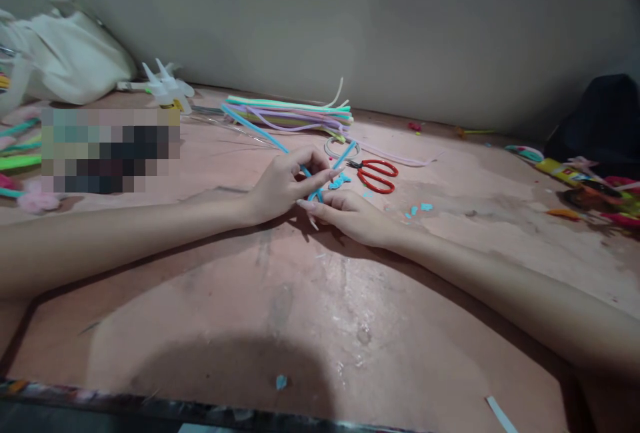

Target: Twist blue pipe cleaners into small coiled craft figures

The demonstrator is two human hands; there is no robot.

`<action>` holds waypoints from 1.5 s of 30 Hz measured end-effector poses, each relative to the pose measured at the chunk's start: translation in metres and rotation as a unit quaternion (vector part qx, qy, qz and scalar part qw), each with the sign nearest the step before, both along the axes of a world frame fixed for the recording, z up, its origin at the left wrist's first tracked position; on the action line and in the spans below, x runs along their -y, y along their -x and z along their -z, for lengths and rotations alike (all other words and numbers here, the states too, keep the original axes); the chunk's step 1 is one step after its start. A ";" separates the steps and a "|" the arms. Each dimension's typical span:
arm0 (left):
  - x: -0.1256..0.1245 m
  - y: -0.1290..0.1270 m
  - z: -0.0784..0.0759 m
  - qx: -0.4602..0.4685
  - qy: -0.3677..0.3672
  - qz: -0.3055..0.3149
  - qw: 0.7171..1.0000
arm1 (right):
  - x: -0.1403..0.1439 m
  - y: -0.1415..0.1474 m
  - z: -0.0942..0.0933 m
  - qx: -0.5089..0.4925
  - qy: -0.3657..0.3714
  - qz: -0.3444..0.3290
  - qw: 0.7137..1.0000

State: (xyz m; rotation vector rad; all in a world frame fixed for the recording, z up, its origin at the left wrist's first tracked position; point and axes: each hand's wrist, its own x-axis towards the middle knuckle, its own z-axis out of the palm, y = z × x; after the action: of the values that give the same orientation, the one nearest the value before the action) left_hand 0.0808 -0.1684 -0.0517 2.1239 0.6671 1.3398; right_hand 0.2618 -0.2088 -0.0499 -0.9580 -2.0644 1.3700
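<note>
Fingers (320,173) of the left hand (280,186) were pinched narrow round a blue pipe cleaner (260,132), thumb & forefinger shut on it where it bent. The right hand (353,216) lay just below, touching the left, its fingertips closed on the lower end of the same blue strand; grip detail partly hidden by the left hand. The strand ran up & left from the hands toward a bundle of pastel pipe cleaners (290,113) lying near the wall. Red scissors (376,174) rested on the table (320,326) just right of the hands, w/ small blue scraps (420,208) near them. A white bag (65,60) sat far left, a glue gun (167,86) beside it. Coloured craft bits (585,183) lay at far right, well apart from both hands.
</note>
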 end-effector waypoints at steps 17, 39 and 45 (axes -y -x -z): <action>0.002 -0.001 0.000 -0.011 0.050 -0.002 0.999 | -0.004 -0.005 0.002 0.008 0.026 -0.080 0.996; -0.001 0.001 0.005 -0.008 0.033 -0.019 0.999 | -0.007 -0.003 0.000 -0.064 0.084 -0.084 0.991; 0.002 0.000 0.004 -0.010 0.086 -0.005 0.996 | -0.001 0.002 0.009 -0.130 0.145 -0.060 0.979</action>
State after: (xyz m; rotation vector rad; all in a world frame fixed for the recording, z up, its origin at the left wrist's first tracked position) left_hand 0.0807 -0.1704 -0.0561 2.0014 0.7724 1.2210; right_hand 0.2595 -0.2080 -0.0585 -0.7277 -1.7820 1.7937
